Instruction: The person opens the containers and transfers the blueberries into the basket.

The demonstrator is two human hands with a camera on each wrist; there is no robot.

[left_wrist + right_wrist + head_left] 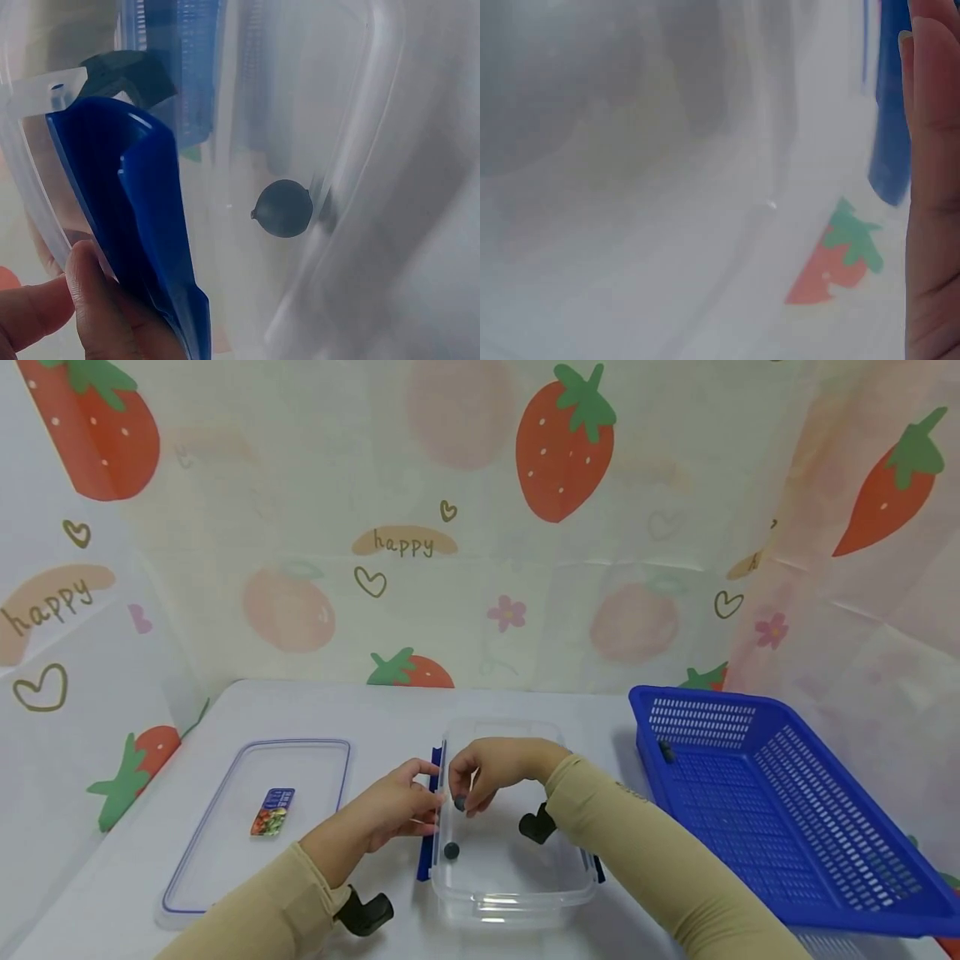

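A clear plastic box (517, 897) with blue side latches stands on the table. My left hand (397, 806) grips its left side at the blue latch (142, 202), thumb and fingers close around it. Inside the box's left edge, my right hand (498, 768) pinches a small dark ball (461, 802). A second dark ball (452, 851) lies in the box near the left wall; the left wrist view shows this round ball (285, 208) with a small nub on one side. In the right wrist view the ball being pinched is out of sight.
To the left lies a clear lid (217, 860) with a blue rim and a colourful label (272, 812). A blue basket (720, 810) stands on the right, with a dark piece (667, 751) near its left wall. A printed cloth hangs behind the table.
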